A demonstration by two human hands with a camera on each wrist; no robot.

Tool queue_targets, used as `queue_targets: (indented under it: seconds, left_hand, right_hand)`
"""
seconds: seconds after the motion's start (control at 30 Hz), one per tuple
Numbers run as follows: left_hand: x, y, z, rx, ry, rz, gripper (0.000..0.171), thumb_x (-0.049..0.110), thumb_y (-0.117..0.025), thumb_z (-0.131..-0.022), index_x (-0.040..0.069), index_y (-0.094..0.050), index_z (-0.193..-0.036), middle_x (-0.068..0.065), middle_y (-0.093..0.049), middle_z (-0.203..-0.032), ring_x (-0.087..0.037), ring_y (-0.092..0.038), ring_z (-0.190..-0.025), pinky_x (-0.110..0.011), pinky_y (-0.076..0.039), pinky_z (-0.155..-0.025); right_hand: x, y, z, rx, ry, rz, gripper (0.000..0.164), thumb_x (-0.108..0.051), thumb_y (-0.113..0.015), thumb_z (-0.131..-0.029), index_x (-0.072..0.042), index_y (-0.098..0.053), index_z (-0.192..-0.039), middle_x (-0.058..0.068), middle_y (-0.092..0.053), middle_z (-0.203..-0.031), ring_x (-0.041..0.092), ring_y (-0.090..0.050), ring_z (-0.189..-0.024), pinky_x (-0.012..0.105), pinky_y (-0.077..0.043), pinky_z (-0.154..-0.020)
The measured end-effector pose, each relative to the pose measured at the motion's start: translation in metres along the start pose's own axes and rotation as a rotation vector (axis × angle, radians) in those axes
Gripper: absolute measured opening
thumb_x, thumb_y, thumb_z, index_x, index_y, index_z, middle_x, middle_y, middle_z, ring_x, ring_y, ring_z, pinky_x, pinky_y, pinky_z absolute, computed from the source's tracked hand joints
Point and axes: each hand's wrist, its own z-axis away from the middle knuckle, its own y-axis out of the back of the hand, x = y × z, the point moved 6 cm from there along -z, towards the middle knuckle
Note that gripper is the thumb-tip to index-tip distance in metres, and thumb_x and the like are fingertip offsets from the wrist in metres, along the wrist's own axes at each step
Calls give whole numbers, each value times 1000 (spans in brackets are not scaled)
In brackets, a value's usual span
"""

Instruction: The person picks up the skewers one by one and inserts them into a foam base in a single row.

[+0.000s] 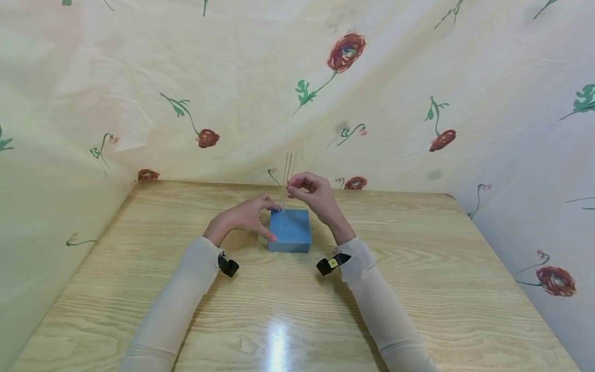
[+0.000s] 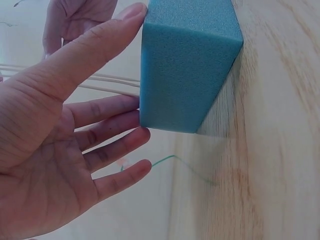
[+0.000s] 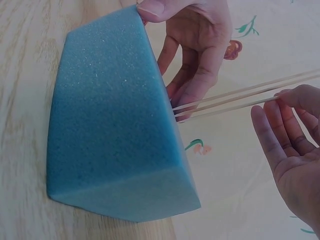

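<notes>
A blue foam block (image 1: 290,228) lies on the wooden table. Thin wooden skewers (image 3: 230,92) stand up from its top face near the back left edge. My right hand (image 1: 313,194) pinches one skewer (image 3: 225,108) between thumb and fingertips, well above the foam; its lower end reaches the top face beside the other two. With my left hand (image 1: 241,218) I touch the block's left side. The left thumb (image 2: 100,47) rests at the near corner of the top, while the spread, fairly straight fingers meet the far edge around the skewers' bases.
To the right of the block, more thin skewers (image 1: 372,222) lie on the table (image 1: 441,289). A flowered cloth (image 1: 241,93) hangs behind the table and along both sides. Each wrist wears a small black camera (image 1: 228,266).
</notes>
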Motion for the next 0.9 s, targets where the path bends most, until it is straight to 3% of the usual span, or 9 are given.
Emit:
queue_targets:
  seconds: [0.27,0.63,0.9]
  left_hand:
    - [-2,-1,0,-7,0,11,85,35,-90,-78,1,-52,-146,-16,-49,-132,-35,-50,-133,-50,-41,-114]
    - [-2,-1,-1,6,-19,3,82,35,-90,-78,1,-55,-144,-15,-50,-131,-34,-49,-130,-50,-42,-113]
    - [-2,-1,-1,2,-17,11,82,34,-91,-78,2,-55,-144,-14,-50,-131,-34,-48,-130,-50,-41,-113]
  right_hand:
    - [0,0,0,1,-6,7,14,-1,-68,-96,9,-67,-105,3,-68,-95,14,-67,-87,30,-61,-81]
    - [2,1,0,7,-13,9,15,1,-67,-96,11,-66,-107,5,-68,-95,12,-67,-87,30,-61,-82]
    - [2,2,0,5,-13,30,13,3,-65,-96,10,-66,-107,-4,-68,-94,12,-68,-89,28,-59,-85]
